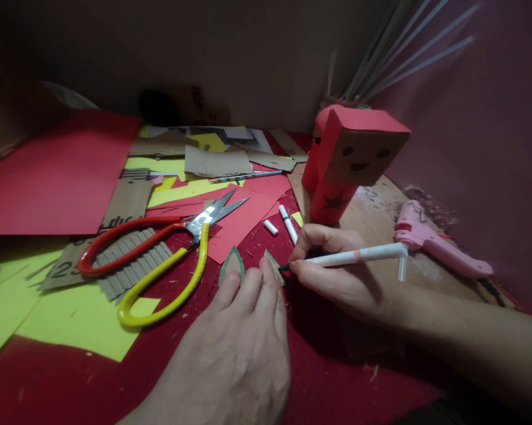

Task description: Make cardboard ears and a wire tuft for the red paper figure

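My left hand point(248, 336) lies with its fingers stretched out, fingertips pressing on two small leaf-shaped cardboard pieces. The left cardboard piece point(232, 265) has a green line along its edges. Part of the right cardboard piece point(273, 267) is hidden under my fingers; green shows on its edge too. My right hand point(336, 277) is closed around a white felt-tip pen point(358, 255), its dark green tip touching or very near the right piece's edge. Just beyond, a loose white cap point(270, 227) lies beside another white pen point(287, 223).
Large scissors point(201, 224) with red and yellow handles lie left, on cardboard and yellow paper point(84, 321). Red card point(57, 171) is at far left. A red box-headed figure point(354, 153) stands back right, near a pink glue gun point(443, 245). A pencil point(248, 176) lies behind.
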The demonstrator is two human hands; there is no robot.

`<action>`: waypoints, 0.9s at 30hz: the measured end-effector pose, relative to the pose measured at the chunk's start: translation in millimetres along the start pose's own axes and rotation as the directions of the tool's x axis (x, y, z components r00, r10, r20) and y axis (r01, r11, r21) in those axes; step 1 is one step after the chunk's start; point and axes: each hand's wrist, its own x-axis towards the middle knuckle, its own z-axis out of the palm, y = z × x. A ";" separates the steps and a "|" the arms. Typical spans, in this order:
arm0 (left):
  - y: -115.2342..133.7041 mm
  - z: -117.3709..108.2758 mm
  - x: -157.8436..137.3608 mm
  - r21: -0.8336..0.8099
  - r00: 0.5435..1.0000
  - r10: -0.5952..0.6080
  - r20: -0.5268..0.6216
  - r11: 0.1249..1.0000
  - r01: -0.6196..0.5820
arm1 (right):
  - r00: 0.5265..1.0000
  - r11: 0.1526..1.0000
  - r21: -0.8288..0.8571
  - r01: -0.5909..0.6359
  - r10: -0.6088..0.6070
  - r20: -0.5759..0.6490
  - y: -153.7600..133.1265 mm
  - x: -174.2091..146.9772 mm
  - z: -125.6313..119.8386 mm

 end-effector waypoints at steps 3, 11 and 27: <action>-0.2 1.7 0.1 0.001 1.000 0.010 0.027 1.000 -0.010 | 1.000 1.000 0.008 -0.020 0.020 -0.007 -0.7 0.6 0.9; -3.1 -6.5 1.5 0.002 0.998 0.021 0.057 1.000 -0.021 | 1.000 0.999 -0.041 0.022 -0.021 0.016 -2.3 1.0 -0.7; -3.1 -4.2 0.3 -0.033 0.998 0.021 0.054 0.999 -0.020 | 1.000 0.996 0.085 -0.030 0.029 0.012 0.7 -1.6 -1.3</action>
